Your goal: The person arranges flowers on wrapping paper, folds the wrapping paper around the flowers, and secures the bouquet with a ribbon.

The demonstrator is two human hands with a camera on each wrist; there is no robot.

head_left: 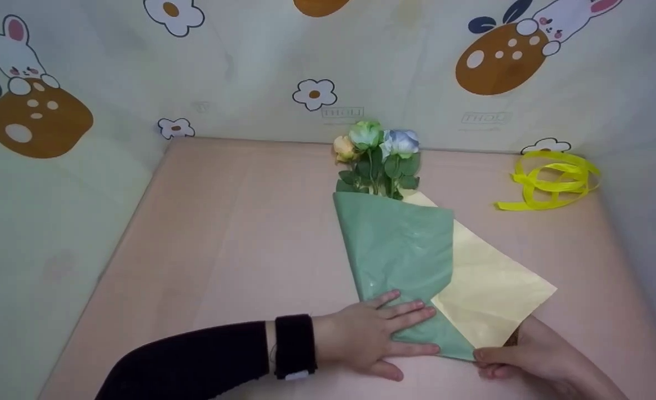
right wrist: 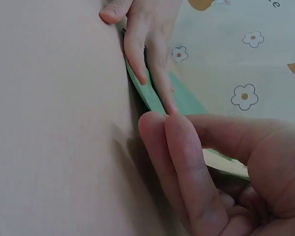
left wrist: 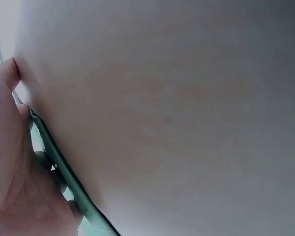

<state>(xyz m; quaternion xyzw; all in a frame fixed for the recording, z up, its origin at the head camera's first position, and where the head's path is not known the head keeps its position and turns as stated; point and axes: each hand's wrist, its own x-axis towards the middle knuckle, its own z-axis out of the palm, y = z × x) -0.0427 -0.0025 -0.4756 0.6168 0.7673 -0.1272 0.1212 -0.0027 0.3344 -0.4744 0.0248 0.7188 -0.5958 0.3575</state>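
Left fingers point(head_left: 414, 318) splay over your green wrap point(head_left: 397, 244), right fingers point(head_left: 494, 370) pinch its corner point(head_left: 461, 350); one side's folded, cream flap point(head_left: 494, 283), ribbon point(head_left: 533, 205) apparently left.

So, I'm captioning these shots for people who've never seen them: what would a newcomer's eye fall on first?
Probably the peach, green and pale blue flowers poking from the top of the green wrapping paper. Then the hands: the left hand spread on the paper's lower part, the right hand pinching its lower right corner. A loose yellow ribbon stands out near the table's far right corner.
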